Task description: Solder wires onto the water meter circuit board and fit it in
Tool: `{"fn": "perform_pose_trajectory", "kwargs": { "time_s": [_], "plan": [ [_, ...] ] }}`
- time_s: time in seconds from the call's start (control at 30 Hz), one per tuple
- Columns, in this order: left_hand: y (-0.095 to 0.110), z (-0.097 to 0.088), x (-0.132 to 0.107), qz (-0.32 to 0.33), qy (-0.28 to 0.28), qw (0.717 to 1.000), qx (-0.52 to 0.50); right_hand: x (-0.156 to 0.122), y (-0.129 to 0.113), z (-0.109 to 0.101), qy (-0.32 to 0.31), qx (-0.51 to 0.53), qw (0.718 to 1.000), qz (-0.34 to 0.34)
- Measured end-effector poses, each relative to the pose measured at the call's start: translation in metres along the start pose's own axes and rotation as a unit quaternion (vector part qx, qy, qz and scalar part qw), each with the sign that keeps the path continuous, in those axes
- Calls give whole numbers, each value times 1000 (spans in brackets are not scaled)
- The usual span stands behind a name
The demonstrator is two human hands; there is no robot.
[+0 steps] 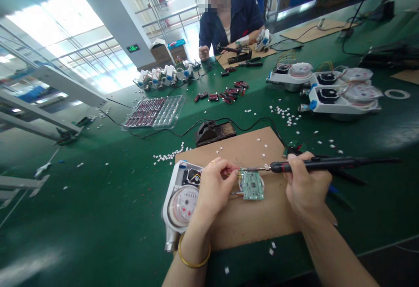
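Green circuit board [251, 184] pinched by left hand [214, 186]; right hand [306, 182] grips soldering iron [327, 164] at its edge.

Your right hand [306, 182] holds a soldering iron [327, 164] to the green circuit board [252, 184] your left hand [214, 186] steadies beside a water meter [181, 199].

Your head camera looking forward and down, sitting close over tabletop [98, 217], facing co-worker [231, 16] across it.
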State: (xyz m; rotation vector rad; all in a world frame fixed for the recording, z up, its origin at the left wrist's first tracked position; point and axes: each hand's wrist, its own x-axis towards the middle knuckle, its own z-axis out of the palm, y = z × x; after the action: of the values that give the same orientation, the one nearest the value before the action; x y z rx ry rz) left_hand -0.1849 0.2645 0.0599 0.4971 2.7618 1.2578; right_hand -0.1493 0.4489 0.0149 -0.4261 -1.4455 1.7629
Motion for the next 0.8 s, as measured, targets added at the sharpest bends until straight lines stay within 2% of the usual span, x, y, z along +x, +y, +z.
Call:
{"fn": "perform_pose_trajectory", "kwargs": {
  "time_s": [0.17,0.8],
  "plan": [
    [6,0,2,-34,-7,999,-5,-1,-3,0,-10,3,1000,2],
    [8,2,2,-41,-5,999,1,0,-1,-3,-1,-25,1000,-4]
  ]
}}
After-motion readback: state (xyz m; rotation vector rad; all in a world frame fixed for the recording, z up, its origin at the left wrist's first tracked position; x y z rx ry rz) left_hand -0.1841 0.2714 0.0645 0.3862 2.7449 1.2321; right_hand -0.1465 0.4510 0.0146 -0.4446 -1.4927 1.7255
